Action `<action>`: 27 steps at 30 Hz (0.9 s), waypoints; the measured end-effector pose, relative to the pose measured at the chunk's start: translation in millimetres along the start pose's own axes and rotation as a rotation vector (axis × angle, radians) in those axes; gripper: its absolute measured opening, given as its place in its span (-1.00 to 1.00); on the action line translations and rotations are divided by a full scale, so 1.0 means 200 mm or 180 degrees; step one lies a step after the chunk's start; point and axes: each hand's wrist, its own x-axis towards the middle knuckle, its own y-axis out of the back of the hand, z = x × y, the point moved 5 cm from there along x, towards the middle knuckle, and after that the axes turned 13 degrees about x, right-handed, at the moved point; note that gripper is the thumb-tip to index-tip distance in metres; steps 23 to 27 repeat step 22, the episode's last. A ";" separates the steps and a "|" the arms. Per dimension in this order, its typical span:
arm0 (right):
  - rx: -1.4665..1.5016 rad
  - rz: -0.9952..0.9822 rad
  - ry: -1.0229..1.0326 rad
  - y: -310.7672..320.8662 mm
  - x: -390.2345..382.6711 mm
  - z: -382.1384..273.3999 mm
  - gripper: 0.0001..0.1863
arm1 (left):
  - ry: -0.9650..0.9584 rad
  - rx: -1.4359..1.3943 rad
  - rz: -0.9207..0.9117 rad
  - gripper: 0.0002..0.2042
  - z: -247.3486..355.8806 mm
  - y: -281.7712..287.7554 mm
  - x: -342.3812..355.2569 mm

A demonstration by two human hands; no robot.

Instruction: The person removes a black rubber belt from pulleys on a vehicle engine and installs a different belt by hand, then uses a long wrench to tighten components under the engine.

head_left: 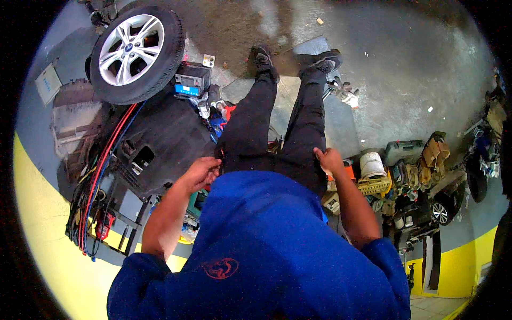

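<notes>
My left hand (204, 173) is at the left hip with its fingers curled, pinching the side of the black trousers (248, 120). On the other side, my right hand (330, 162) grips the trouser cloth at the right thigh between thumb and fingers. Some of the fingertips are hidden against the cloth. Both legs stretch away from me, with dark shoes (325, 62) on the floor. A blue shirt (266, 229) covers the lower middle of the view. No tool shows in either hand.
At far left stands a wheel (133, 50) with a silver rim, beside a car battery (193, 79). Red and blue cables (109, 144) hang at left. Along the right lie a white bucket (372, 165), a yellow crate (373, 186), a grey case (404, 151) and a cardboard box (436, 149).
</notes>
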 end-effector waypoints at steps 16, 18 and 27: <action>-0.0224 -0.2378 0.0295 0.04 -0.97 -0.13 -0.71 | -0.0628 -0.1399 -0.0023 -0.74 -0.07 -0.04 0.12; 0.0961 -0.2859 0.0318 0.05 -1.16 -0.21 -0.77 | -0.1160 -0.1118 0.0332 -0.69 0.14 -0.15 -0.05; 0.0916 -0.2861 0.0504 -0.07 -1.30 -0.22 -0.57 | -0.1496 -0.1182 0.0805 -0.56 0.03 -0.07 0.13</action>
